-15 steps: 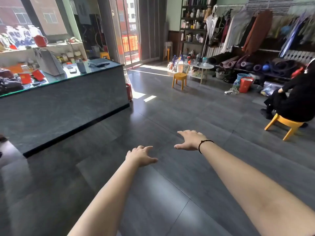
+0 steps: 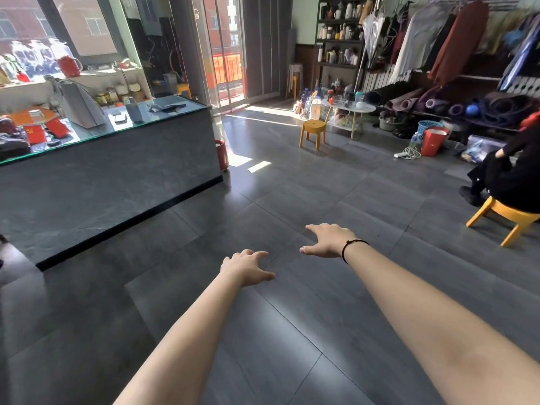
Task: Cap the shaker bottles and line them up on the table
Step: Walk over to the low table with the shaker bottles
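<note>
Both my arms stretch out in front of me over the grey tiled floor. My left hand [image 2: 248,266] is palm down with fingers loosely spread and holds nothing. My right hand [image 2: 327,239], with a dark band at the wrist, is also palm down, fingers apart and empty. Far across the room a small round white table [image 2: 365,109] carries several bottles [image 2: 347,93], too small to tell whether capped. More bottles stand on the floor [image 2: 309,99] beside it.
A long dark counter with a glass top [image 2: 117,159] runs along the left. A yellow stool [image 2: 312,131] stands before the round table. A seated person in black [image 2: 514,176] is on another yellow stool at right. Shelves and a clothes rack [image 2: 438,39] line the back wall.
Both hands stay out in front at about the same spot; the view has tilted down slightly, and the fingers of my right hand have spread a little.
</note>
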`<state>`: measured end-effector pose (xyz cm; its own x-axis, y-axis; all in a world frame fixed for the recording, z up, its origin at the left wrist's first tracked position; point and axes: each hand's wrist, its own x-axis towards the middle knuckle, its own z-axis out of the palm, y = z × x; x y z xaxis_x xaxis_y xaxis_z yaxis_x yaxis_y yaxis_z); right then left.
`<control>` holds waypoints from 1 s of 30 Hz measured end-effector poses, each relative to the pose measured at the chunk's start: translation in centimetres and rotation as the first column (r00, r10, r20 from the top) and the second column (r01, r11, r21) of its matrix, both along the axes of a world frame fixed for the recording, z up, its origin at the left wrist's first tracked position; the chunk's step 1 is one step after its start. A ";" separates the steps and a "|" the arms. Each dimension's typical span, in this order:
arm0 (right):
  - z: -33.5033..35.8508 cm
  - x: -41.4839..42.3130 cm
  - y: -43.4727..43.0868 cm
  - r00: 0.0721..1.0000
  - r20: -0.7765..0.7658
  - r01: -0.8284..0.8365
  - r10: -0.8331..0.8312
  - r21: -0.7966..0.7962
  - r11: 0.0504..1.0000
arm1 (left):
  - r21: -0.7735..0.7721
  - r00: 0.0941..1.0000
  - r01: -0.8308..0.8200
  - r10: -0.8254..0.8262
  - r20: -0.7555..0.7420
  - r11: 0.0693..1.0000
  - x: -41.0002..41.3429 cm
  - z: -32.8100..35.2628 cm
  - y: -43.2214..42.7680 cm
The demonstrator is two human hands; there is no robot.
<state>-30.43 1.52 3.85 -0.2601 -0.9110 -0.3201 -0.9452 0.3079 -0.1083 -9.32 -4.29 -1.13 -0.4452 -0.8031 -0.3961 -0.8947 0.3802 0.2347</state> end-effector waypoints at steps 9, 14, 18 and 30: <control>-4.1 -7.7 -10.7 0.998 0.033 0.059 -0.060 0.038 0.998 | 0.020 0.996 0.072 -0.073 0.053 0.997 -8.0 -2.9 -12.5; -5.9 -12.9 -21.0 0.994 0.050 0.094 -0.098 0.082 0.992 | 0.029 0.993 0.108 -0.109 0.043 0.994 -14.2 -3.6 -24.1; -6.0 -17.0 -28.9 0.987 0.067 0.132 -0.143 0.150 0.980 | 0.075 0.985 0.157 -0.162 0.065 0.985 -18.9 -3.1 -32.9; -7.2 -32.3 -53.7 0.981 0.067 0.171 -0.183 0.154 0.973 | 0.117 0.981 0.190 -0.193 0.012 0.975 -33.5 -4.7 -57.7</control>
<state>-62.74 -52.13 -3.36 -0.3809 -0.7943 -0.4732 -0.8642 0.4878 -0.1231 -42.80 -61.97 -5.81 -0.5762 -0.6521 -0.4927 -0.8134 0.5167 0.2672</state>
